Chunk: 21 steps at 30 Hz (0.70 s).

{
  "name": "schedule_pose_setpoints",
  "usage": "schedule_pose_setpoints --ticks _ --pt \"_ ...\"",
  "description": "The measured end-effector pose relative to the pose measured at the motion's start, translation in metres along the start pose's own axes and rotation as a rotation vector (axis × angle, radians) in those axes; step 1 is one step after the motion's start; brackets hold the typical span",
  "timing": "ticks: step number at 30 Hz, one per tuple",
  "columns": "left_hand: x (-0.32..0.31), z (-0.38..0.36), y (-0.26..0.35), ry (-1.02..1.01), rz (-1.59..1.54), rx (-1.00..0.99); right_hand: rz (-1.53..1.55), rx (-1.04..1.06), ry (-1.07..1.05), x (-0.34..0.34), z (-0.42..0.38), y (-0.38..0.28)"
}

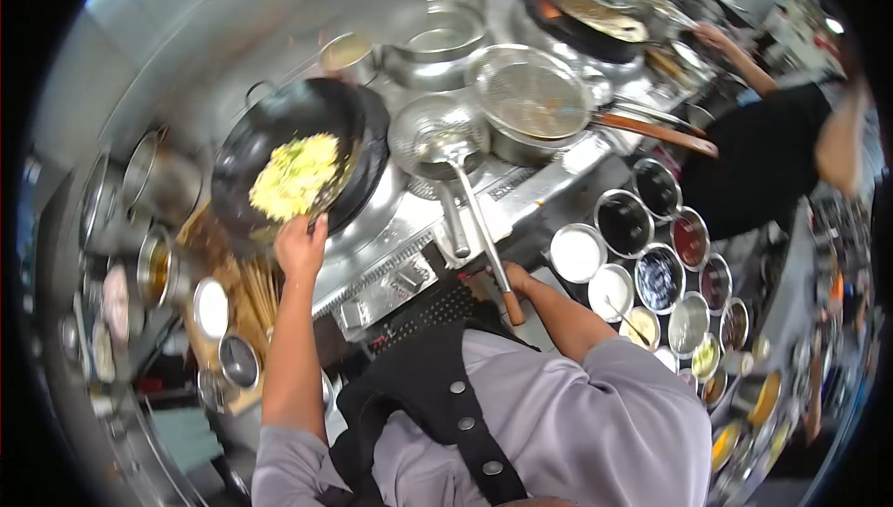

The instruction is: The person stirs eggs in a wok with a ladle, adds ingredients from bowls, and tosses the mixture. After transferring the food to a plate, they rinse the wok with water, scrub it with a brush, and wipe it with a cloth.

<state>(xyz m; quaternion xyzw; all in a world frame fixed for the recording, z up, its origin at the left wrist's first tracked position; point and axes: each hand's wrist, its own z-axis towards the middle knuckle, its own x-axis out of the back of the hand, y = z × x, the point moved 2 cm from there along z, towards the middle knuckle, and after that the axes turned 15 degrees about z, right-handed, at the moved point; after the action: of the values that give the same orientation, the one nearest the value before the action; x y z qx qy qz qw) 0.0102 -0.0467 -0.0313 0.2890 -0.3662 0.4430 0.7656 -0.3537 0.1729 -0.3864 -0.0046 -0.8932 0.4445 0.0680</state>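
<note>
My left hand (301,245) is closed around the handle of a black wok (244,149), its fingers wrapped near the rim. In the wok lies a yellow mound of fried rice or scrambled egg (296,177) with green bits. The wok sits tilted on a burner at the left. My right hand (517,280) is low at the stove's front edge, behind the wooden-ended handle of a ladle (479,214). That handle crosses over my fingers, so their grip is hidden. The ladle's bowl rests in a perforated strainer (409,140).
A mesh strainer (530,88) lies over a pot at the middle. Several seasoning tubs (577,253) stand at the right. Chopsticks (259,293) and bowls (211,309) sit at the left. Another person (753,158) works at a second wok (595,28), back right.
</note>
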Motion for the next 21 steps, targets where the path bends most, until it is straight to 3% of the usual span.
schedule_pose_setpoints --ticks 1,3,5,6,7,9,11,13,15,17,19,20,21 --pt "-0.002 0.000 -0.002 0.014 0.003 -0.008 0.420 -0.122 0.021 -0.001 -0.028 -0.010" --pt "-0.001 -0.001 -0.003 -0.021 0.015 -0.014 1.151 -0.270 -0.255 0.002 -0.136 -0.100" --pt "0.001 0.001 -0.002 -0.013 -0.006 -0.035 1.160 -0.026 -0.380 0.002 -0.182 -0.140" --pt "0.003 0.000 -0.003 -0.005 -0.001 -0.047 0.928 -0.019 -0.184 0.004 -0.189 -0.141" --pt "0.005 0.001 -0.003 -0.008 -0.018 -0.060 0.403 0.006 0.043 0.003 -0.201 -0.169" --pt "0.009 0.003 -0.003 -0.066 -0.023 -0.046 0.115 0.169 0.226 -0.014 -0.236 -0.223" --pt "0.012 0.007 -0.007 -0.117 -0.053 -0.072 0.230 0.185 0.270 -0.038 -0.257 -0.246" --pt "0.006 0.012 -0.011 -0.173 -0.061 -0.089 0.382 0.279 0.134 -0.047 -0.257 -0.244" --pt "-0.006 0.021 -0.019 -0.264 -0.029 -0.043 0.229 0.338 0.028 -0.050 -0.247 -0.253" --pt "-0.003 0.019 -0.008 -0.285 -0.056 0.030 0.077 0.394 0.085 -0.052 -0.251 -0.286" --pt "0.007 0.011 0.001 -0.343 -0.130 0.054 -0.151 0.231 0.011 -0.048 -0.286 -0.349" --pt "0.025 0.002 0.009 -0.300 -0.153 0.021 -0.310 0.861 -0.069 -0.028 -0.257 -0.321" --pt "0.041 -0.003 0.016 -0.254 -0.179 -0.028 -0.034 0.293 -0.170 -0.028 -0.294 -0.359"
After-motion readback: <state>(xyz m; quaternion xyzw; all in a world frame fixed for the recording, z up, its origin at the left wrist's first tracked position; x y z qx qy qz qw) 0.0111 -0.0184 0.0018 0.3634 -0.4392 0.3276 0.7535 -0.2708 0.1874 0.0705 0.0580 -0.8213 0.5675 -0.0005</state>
